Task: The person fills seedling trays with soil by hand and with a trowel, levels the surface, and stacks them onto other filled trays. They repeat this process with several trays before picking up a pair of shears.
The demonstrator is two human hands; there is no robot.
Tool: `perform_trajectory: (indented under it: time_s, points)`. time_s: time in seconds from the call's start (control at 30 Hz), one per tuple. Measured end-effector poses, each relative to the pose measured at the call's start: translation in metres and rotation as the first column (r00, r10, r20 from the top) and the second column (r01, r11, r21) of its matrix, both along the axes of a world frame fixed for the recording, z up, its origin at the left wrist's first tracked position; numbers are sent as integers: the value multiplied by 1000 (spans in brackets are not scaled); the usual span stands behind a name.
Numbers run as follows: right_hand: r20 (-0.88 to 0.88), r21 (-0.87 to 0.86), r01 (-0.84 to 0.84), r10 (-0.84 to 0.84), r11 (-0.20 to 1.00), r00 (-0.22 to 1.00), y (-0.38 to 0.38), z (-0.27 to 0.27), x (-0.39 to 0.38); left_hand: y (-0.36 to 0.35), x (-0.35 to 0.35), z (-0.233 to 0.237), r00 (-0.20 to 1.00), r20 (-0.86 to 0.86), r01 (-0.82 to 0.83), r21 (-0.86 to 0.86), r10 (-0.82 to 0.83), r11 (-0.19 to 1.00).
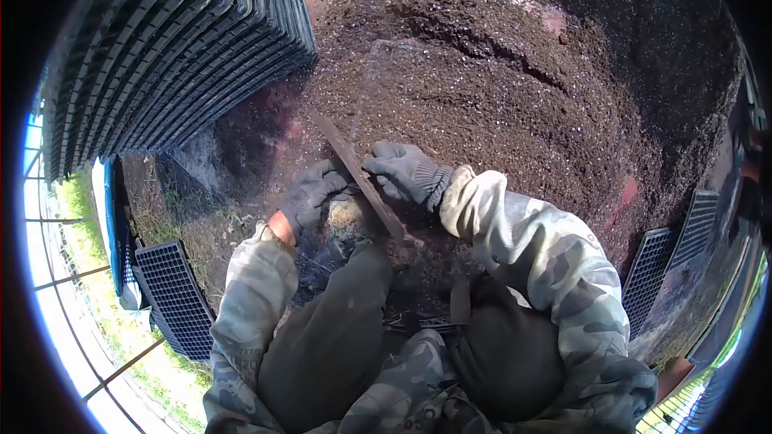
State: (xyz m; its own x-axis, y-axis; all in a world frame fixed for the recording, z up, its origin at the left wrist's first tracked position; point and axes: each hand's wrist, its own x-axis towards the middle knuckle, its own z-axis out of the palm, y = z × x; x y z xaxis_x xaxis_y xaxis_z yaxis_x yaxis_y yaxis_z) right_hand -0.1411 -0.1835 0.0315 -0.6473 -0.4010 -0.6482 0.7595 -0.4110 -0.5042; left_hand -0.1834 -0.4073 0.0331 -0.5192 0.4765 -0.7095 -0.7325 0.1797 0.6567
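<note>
A long, flat strip (371,193) is seen between two gloved hands, above the near edge of a broad spread of dark, crumbly soil (490,124). Its long axis is slanted: the far end is pointed up and to the left, over the soil, and the near end is angled down and to the right, toward the person's lap. The right hand (408,174) is set just beside the strip's right edge, around mid-length, with the fingers bent inward. The left hand (310,195) is placed along the opposite edge, slightly nearer the body, with its fingers bent toward the strip. The strip is thus flanked closely on both sides, and neither hand is clearly nearer. Whether the fingers of either hand are clamped on it or only rested against it cannot be told. Below the left fingers, a pale, rough lump (346,215) is partly hidden by the strip. Beyond the left hand, a tall stack of black trays (189,72) is tilted beside the soil.
</note>
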Motion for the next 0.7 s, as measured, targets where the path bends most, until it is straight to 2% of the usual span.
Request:
perform_trajectory:
  time_s: [0.03, 0.07, 0.1, 0.13, 0.17, 0.2, 0.27, 0.3, 0.33, 0.37, 0.4, 0.43, 0.47, 0.5, 0.53, 0.6, 0.63, 0.7]
  points:
    - [8, 3, -4, 4, 1000, 1000, 1, -3, -7, -4, -1, -8, 997, 74, -25, 53, 21, 998]
    - [-36, 81, 50, -47, 995, 998, 6, -7, -19, -7, -4, -13, 996, 81, -33, 58, 29, 998]
    - [-84, 160, 101, -88, 982, 993, 14, -9, -31, -8, -7, -17, 998, 60, 2, -35, 0, 999]
    - [-80, 213, 213, -200, 954, 977, 29, -11, -44, -4, -8, -18, 999, 43, 33, -126, -28, 991]
    - [-98, 158, 351, -339, 923, 936, 47, -11, -53, -3, -11, -16, 996, 61, 76, -192, -65, 978]
    - [-93, 277, 419, -410, 865, 907, 67, -16, -65, -2, -13, -20, 997, 63, 62, -179, -51, 982]
    - [-217, 282, 468, -419, 838, 882, 119, -37, -60, -4, -13, -25, 994, 103, 53, -155, -37, 986]
    - [-200, 438, 508, -470, 742, 859, 132, -19, -55, -5, -14, -26, 994, 108, 44, -146, -28, 988]
    - [-136, 445, 549, -553, 707, 822, 155, -20, -40, -6, -15, -25, 993, 100, 77, -163, -61, 984]
    - [-219, 386, 562, -519, 731, 826, 187, -37, -15, -6, -16, -25, 991, 93, 107, -178, -91, 978]
    - [-210, 574, 556, -549, 601, 809, 187, -4, -2, -8, -16, -27, 992, 99, 94, -162, -79, 982]
    - [-221, 658, 550, -566, 514, 794, 191, 20, 15, -11, -15, -30, 994, 92, 69, -151, -56, 986]
    - [-280, 593, 611, -577, 524, 767, 226, -2, 52, -11, -14, -31, 995, 92, 56, -139, -43, 989]
    - [-329, 600, 637, -576, 484, 748, 250, -7, 83, -1, -17, -11, 993, 114, 41, -153, -24, 987]
    - [-287, 746, 587, -645, 313, 708, 252, 10, 98, 2, -16, -10, 990, 130, 67, -132, -49, 989]
    - [-361, 809, 574, -662, 130, 657, 285, 10, 146, -1, -19, -14, 991, 46, 131, -190, -124, 973]
    - [-368, 815, 571, -672, 99, 643, 301, 3, 167, -1, -19, -14, 987, 51, 158, -171, -151, 973]
    - [-481, 747, 662, -730, -52, 485, 330, -14, 197, -3, -17, -16, 995, 74, 78, -162, -67, 984]
